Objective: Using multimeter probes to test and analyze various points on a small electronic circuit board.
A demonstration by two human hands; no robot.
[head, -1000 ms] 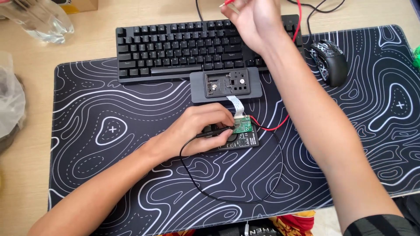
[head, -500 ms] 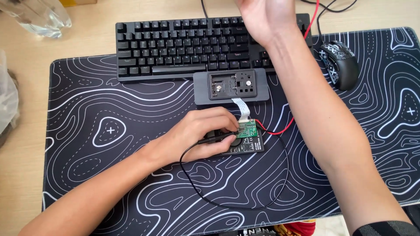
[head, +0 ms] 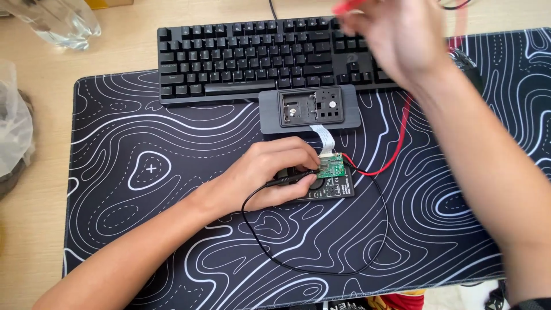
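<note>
My left hand [head: 270, 172] grips a black probe [head: 290, 179] and presses its tip against a small green circuit board [head: 331, 166]. The board rests on a small black multimeter [head: 333, 186] on the desk mat. A white ribbon cable [head: 324, 138] joins the board to an open grey device housing [head: 310, 109] just in front of the keyboard. My right hand [head: 396, 40] is raised over the keyboard's right end, blurred, holding a red probe [head: 347, 7]. Its red wire [head: 396, 149] runs down to the meter. A black wire [head: 321, 258] loops below.
A black keyboard [head: 252, 57] lies along the back of a black desk mat with white contour lines [head: 143, 172]. A black mouse [head: 468, 60] is partly hidden behind my right arm. A clear plastic bottle [head: 51, 23] lies at back left, a plastic bag [head: 14, 126] at the left edge.
My right hand with the red probe has moved down and towards me over the keyboard. My left hand stays on the board with the black probe. The view has shifted slightly.
</note>
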